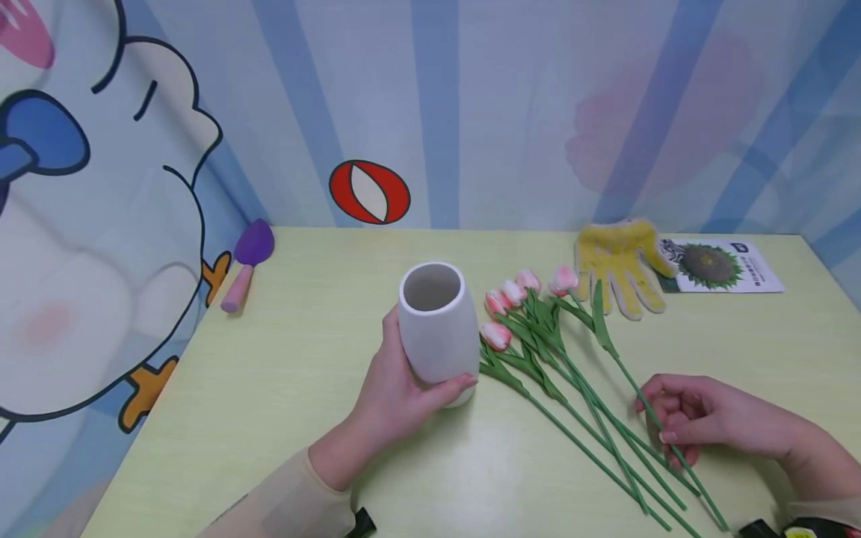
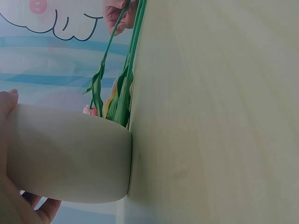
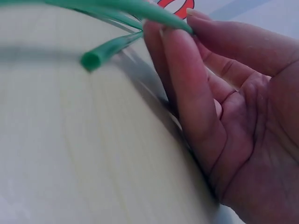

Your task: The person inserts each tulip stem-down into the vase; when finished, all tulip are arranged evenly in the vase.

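The left hand [image 1: 397, 392] grips a white vase [image 1: 440, 336] around its side, thumb across the front; the vase stands upright on the table, its mouth up. In the left wrist view the vase [image 2: 70, 154] shows its base at the tabletop. Tulips with pink-and-white heads [image 1: 496, 336] and green stems [image 1: 605, 426] lie to the right of the vase. Between thumb and fingers the right hand [image 1: 699, 418] pinches one tulip's stem [image 1: 635, 385]. The right wrist view shows this hand [image 3: 219, 93] with the green stem [image 3: 140, 10] at its fingertips.
A yellow glove [image 1: 622, 261] lies at the back right, overlapping a packet with a flower picture [image 1: 726, 265]. At the back left a small trowel with a purple blade [image 1: 254, 243] and pink handle leans near the printed backdrop [image 1: 498, 112]. The table [image 1: 282, 418] is pale yellow-green.
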Tool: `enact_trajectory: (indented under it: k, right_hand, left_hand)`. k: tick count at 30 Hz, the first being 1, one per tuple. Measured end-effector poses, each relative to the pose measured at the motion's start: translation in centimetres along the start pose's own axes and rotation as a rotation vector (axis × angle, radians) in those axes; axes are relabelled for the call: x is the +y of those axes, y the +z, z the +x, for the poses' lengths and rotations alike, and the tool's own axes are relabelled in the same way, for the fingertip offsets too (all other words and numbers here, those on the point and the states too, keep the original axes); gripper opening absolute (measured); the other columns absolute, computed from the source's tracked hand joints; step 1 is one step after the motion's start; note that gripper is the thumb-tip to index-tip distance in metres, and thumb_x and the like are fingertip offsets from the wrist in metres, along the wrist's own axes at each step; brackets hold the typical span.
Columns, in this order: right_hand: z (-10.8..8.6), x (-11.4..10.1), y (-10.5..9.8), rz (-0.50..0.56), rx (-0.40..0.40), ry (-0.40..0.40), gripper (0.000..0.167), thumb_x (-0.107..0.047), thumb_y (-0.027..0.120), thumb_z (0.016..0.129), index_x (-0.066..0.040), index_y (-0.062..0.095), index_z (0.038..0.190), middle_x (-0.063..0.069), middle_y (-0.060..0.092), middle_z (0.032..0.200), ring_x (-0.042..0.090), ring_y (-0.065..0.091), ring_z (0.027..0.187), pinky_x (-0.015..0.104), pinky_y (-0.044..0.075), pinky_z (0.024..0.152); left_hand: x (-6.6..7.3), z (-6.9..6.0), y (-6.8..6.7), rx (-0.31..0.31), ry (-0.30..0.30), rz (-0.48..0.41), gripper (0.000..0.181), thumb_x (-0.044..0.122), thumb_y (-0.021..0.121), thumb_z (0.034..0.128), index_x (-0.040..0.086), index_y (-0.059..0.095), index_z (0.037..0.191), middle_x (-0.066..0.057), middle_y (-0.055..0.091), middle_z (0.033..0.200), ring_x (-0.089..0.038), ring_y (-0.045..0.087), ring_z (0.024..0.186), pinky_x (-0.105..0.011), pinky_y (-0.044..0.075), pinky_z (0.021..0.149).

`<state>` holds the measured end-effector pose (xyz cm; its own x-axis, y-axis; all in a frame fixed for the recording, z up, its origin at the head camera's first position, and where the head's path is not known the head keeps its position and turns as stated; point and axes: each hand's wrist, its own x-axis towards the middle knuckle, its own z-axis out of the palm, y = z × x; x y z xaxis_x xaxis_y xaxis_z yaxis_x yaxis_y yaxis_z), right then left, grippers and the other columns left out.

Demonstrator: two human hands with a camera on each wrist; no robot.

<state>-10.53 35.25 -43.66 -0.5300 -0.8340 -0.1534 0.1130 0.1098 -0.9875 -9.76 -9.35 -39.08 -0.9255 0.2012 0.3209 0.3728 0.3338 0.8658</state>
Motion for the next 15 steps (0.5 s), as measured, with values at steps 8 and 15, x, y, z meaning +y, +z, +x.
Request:
enact_trajectory:
  k: [8,15]
  right_hand:
    - [0.02,0.15,0.31,-0.020,0.039,-0.034,0.037,0.015,0.047,0.099,0.003,0.047,0.134,0.007,0.067,0.094,0.019,0.073,0.077,0.041,0.062,0.061]
    - [0.52,0.17,0.89,-0.038,0.058,-0.069,0.037,0.016,0.045,0.100,0.005,0.047,0.135,0.001,0.065,0.095,0.014,0.070,0.073,0.042,0.061,0.058]
  left_hand:
    - [0.05,-0.08,0.02,0.004,-0.005,-0.001,0.113,0.024,0.095,0.0740,0.022,0.020,0.158,-0.001,0.054,0.142,-0.022,0.061,0.120,-0.050,0.053,0.101]
    - [-0.10,-0.06,-0.02,0.005,-0.012,0.014,0.113,0.024,0.095,0.0734,0.022,0.021,0.158,0.000,0.054,0.140,-0.021,0.061,0.119,-0.049,0.053,0.100]
